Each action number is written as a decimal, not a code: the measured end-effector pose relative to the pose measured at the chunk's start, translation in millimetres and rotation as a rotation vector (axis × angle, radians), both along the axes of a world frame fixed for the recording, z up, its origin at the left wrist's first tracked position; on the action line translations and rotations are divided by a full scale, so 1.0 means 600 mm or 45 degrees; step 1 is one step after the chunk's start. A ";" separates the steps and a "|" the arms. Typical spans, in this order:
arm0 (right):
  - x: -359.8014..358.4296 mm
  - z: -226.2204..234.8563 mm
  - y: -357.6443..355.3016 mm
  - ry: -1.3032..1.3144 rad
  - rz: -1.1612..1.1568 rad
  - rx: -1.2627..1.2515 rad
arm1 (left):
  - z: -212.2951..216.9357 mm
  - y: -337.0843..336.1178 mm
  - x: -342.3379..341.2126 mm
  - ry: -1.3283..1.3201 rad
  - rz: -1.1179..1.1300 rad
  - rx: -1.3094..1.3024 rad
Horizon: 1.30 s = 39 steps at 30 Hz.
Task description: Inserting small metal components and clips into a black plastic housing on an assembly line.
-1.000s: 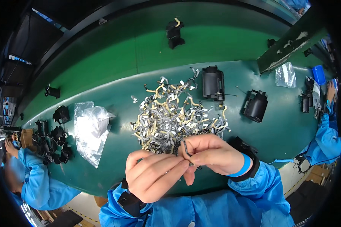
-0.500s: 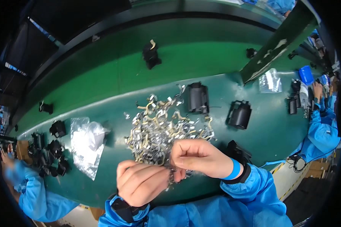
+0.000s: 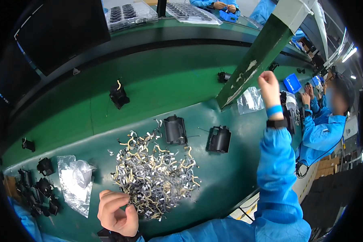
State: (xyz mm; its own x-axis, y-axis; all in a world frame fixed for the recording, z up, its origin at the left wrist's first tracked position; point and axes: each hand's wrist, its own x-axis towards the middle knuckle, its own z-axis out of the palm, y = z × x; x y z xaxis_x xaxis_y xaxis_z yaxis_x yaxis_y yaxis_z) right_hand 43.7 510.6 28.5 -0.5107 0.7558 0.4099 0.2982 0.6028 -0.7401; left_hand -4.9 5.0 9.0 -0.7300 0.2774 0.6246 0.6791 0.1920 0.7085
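Left hand [image 3: 117, 213]: half curled, thumb tip close to the fingertips, at the near left edge of the cable pile [image 3: 157, 177]. Could not tell whether it touched the pile or had hold of a cable. Right hand [image 3: 269, 88]: reached out well forward, fingers folded in nearly closed; contents, if any, could not be made out.

The pile, short cables with white connectors, lay mostly forward and right of the left hand, well apart from the right. Beyond it, between the hands, stood a black housing [image 3: 174, 130]; a second black housing [image 3: 219, 140] sat nearer the right hand.

Just left of the right hand lay a clear bag [image 3: 249, 101]; to its right, a blue bin [image 3: 292, 83]. Forward-left of the left hand, another clear bag [image 3: 86, 197] lay beside dark parts [image 3: 44, 186].
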 end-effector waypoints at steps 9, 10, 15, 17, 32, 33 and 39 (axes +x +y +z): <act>-0.145 -0.086 -0.003 -0.783 -0.011 0.260 | -0.013 0.000 0.000 -0.163 0.155 0.036; -0.144 -0.072 -0.030 -0.661 0.016 0.252 | -0.013 0.001 0.000 -0.178 0.177 0.063; -0.088 -0.195 0.182 -0.276 0.055 0.239 | -0.018 0.019 0.010 -0.275 0.125 0.213; -0.089 -0.143 0.098 -0.179 0.227 0.341 | -0.021 0.000 0.008 -0.267 0.211 0.222; 0.010 -0.012 -0.018 -0.563 0.243 0.002 | -0.020 0.008 0.014 -0.298 0.155 0.306; 0.004 -0.014 -0.037 -0.696 0.294 0.073 | -0.020 0.008 0.015 -0.293 0.161 0.283; 0.049 -0.059 -0.055 -0.965 0.237 0.270 | -0.009 0.018 0.022 -0.440 0.239 0.319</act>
